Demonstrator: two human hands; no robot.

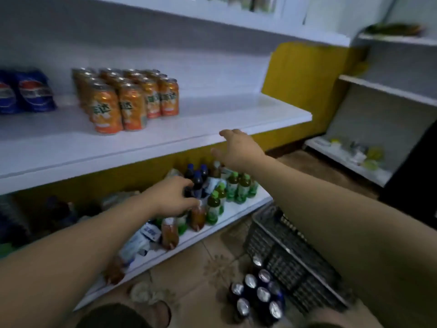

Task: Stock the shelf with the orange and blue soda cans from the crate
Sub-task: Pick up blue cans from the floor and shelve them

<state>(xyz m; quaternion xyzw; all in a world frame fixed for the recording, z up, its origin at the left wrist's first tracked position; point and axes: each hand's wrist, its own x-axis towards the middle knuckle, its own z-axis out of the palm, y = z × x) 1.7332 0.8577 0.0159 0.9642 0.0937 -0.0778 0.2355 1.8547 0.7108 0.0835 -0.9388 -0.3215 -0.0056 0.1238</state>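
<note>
Blue cans (pixel 257 297) stand on the floor (pixel 201 254) beside the crate (pixel 295 263); right hand (pixel 238 147) spreads wide at the shelf (pixel 165 138) edge, left hand (pixel 172 197) curls over bottles (pixel 214 207), perhaps gripping one, I cannot tell

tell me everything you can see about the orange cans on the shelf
The orange cans stand upright on the white shelf, packed close in a block four across and several rows deep, running back toward the wall. They look like metal, with silver tops and orange labels bearing white and green lettering. The front ones sit a little back from the shelf edge. A clear gap separates them from the blue cans to their left. Nothing rests on them.
</note>
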